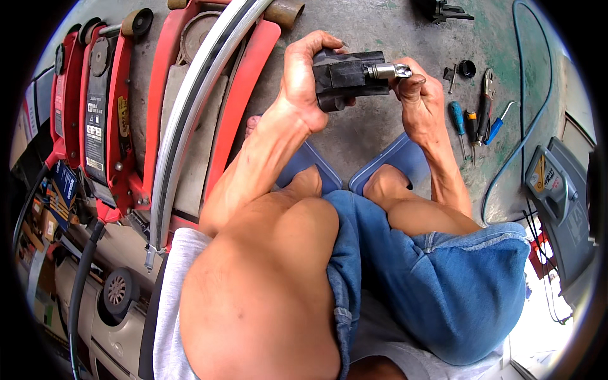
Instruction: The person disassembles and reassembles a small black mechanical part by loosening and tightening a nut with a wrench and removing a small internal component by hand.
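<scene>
Black plastic shapes a blocky, pronged part [349, 75], which is held in mid-air above a grey concrete floor [380, 19], out beyond the knees and blue rubber slippers [408, 158]. It is gripped from its left side by the left hand [302, 76] — the thumb and fingers are wrapped around it, though some fingertips are hidden behind. From its right end a shiny silver metal fitting [387, 71] is seen jutting; its tip is pinched between the bent thumb and fingers of the right hand [419, 104], the rear fingers partly concealed. To the right, on the floor, a teal-handled screwdriver [456, 117], a blue-handled hooked pick [498, 130] and a round black cap [467, 68] are laid out. At far left, red metal floor jacks [120, 114] are parked.
</scene>
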`<state>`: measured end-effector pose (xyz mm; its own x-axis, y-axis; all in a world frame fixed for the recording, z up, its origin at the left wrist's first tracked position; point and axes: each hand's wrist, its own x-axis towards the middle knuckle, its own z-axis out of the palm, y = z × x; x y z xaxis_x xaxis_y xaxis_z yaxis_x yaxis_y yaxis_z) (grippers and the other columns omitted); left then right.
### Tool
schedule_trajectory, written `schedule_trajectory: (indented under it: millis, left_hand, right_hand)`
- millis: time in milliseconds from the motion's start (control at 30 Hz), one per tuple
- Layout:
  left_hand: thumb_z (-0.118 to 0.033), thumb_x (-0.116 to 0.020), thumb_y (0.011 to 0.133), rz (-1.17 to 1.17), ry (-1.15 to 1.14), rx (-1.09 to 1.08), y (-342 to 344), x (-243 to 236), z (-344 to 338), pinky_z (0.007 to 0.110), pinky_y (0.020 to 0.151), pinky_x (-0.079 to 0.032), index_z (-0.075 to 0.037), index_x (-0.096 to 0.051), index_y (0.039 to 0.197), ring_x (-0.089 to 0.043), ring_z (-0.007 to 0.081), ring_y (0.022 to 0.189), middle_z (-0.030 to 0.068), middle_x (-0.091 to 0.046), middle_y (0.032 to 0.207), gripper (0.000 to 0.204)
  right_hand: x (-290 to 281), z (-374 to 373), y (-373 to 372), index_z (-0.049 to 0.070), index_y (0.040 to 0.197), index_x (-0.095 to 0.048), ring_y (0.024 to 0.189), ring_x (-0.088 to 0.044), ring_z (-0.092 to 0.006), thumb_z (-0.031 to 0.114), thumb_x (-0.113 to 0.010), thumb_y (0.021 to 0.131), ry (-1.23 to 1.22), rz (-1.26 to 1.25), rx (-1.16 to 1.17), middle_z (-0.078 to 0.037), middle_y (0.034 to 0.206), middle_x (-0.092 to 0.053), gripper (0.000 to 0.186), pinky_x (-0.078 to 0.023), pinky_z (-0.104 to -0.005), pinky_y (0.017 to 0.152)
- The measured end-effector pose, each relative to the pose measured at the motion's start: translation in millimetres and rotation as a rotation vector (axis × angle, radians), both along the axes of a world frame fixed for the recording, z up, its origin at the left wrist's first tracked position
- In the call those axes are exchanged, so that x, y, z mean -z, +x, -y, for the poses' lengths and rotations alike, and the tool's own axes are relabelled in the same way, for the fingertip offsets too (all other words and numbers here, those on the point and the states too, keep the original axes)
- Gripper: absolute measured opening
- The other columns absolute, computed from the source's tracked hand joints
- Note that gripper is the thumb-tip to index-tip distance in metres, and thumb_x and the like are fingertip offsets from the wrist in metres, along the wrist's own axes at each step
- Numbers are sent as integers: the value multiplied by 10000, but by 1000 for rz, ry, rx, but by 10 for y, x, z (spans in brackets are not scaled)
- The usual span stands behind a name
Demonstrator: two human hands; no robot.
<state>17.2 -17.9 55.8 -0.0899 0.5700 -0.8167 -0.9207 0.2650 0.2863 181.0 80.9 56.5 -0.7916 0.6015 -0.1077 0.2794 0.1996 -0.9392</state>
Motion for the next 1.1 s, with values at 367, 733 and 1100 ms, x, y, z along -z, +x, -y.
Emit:
schedule_trajectory:
  millis: [367, 733, 1100]
  left_hand:
    - [-291, -614, 806, 42, -2, -46, 90, -53, 117, 375, 512, -466, -107, -613, 821, -629, 207, 652, 41, -644, 735, 184]
    - [-298, -536, 825, -130, -74, -155, 147, 81, 73, 380, 500, -457, -95, -598, 836, -633, 226, 650, 65, -651, 756, 212]
    - [-243, -533, 835, -406, 36, -183, 169, 335, 29, 310, 431, -508, -62, -596, 787, -623, 193, 532, 72, -623, 690, 197]
  right_hand:
    - [203, 207, 30, 34, 727, -501, 461, -394, -178, 549, -403, 982, 195, -72, 129, -51, 526, -363, 583, -345, -323, 463]
    - [323, 288, -61, 8, 713, -515, 549, -377, -69, 557, -359, 996, 74, 1, 227, 27, 587, -425, 637, -289, -272, 491]
    - [322, 343, 79, 55, 694, -476, 541, -423, -84, 617, -334, 970, -139, 107, 310, 9, 585, -443, 643, -326, -253, 486]
